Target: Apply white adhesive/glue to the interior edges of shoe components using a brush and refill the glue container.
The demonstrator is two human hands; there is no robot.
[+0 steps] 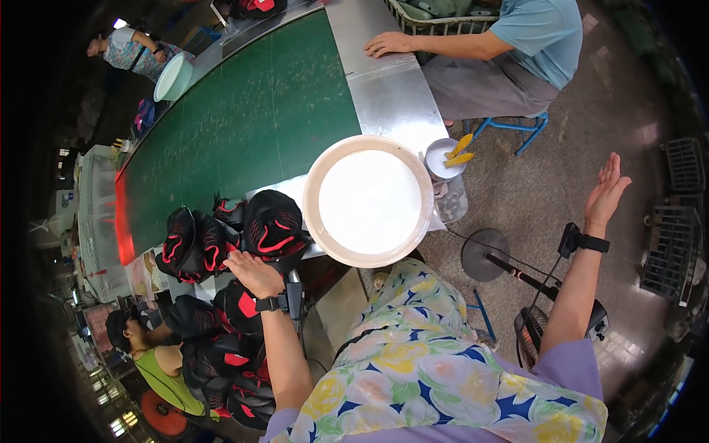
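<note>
My left hand (256,273) is stretched out flat, fingers extended, at the near edge of a group of black shoe uppers with red trim (275,227). It holds nothing; whether its fingertips touch the uppers I cannot tell. More black and red uppers (221,354) are heaped below and beside my left forearm. Out to the right, my right hand (609,193) is raised away from the table over the floor, empty, with its fingers extended. Between my hands, in front of my body, stands a round beige basin (312,199) with a bright white inside.
Right of the basin is a cup (441,159) of white liquid with yellow-handled brushes (459,157). A green conveyor belt (251,103) runs beyond, with a metal edge (388,96). Co-workers sit or stand around it. A standing fan (532,325) is beside my right arm; crates (672,244) stand far right.
</note>
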